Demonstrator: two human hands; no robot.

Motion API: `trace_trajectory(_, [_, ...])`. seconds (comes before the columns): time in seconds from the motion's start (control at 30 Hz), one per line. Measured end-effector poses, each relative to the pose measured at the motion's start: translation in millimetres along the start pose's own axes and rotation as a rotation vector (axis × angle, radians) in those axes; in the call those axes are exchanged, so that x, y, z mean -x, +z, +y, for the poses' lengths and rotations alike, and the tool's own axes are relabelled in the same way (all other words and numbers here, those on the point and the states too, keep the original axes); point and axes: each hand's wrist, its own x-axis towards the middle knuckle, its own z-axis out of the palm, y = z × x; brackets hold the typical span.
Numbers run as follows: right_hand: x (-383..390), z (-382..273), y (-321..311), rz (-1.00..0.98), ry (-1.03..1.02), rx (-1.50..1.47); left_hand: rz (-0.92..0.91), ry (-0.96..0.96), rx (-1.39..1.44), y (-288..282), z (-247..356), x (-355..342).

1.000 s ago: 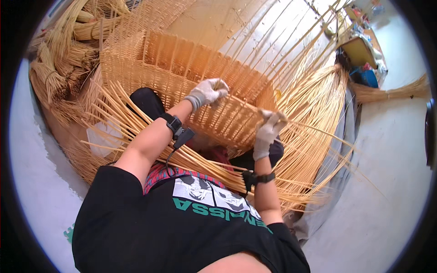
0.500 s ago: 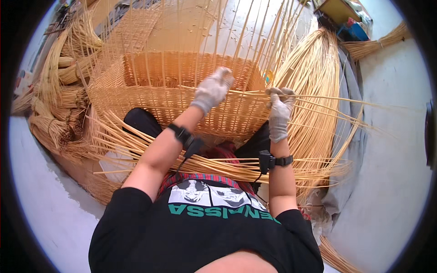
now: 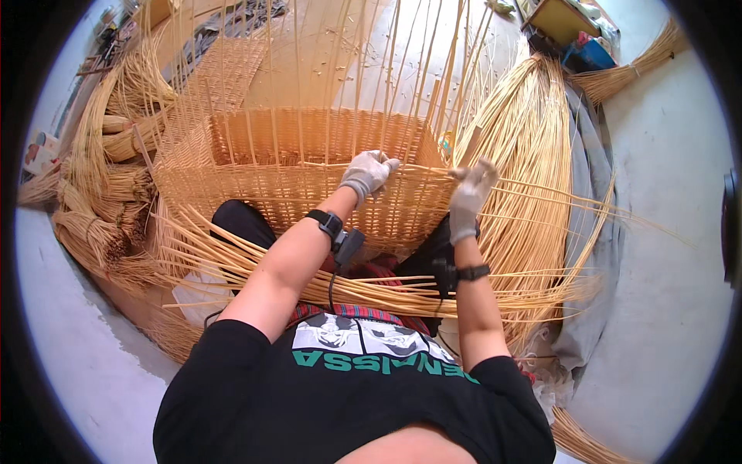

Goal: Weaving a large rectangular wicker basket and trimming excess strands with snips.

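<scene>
A large woven wicker basket stands in front of me, its upright stakes rising from the weave. Along its near rim runs a loose wicker rod, its far end trailing out to the right. My gloved left hand is closed on this rod at the rim, among the stakes. At the basket's right corner my gloved right hand, slightly blurred, has its fingers curled round the same rod. Several loose rods lie across my lap.
A big fan of long wicker rods leans at the right of the basket. Tied bundles are piled at the left. Behind the basket, cuttings litter the floor. A blue container stands at the far right.
My left hand has come down to the rim and a little right. The right hand has shifted slightly down, its fingers turning. The trailing rods swing lower, and the view has tilted slightly.
</scene>
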Motion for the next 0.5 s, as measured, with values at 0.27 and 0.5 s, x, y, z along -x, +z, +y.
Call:
trace_trajectory(0.27, [30.1,-4.2,-10.3,-0.213,-0.219,0.002,0.42,0.219,-0.314,10.1,22.1,-13.7])
trace_trajectory(0.5, [-30.7,-33.2,-99.8,0.061,0.001,-0.075,0.379,0.699,0.11,42.4,39.1,-3.7])
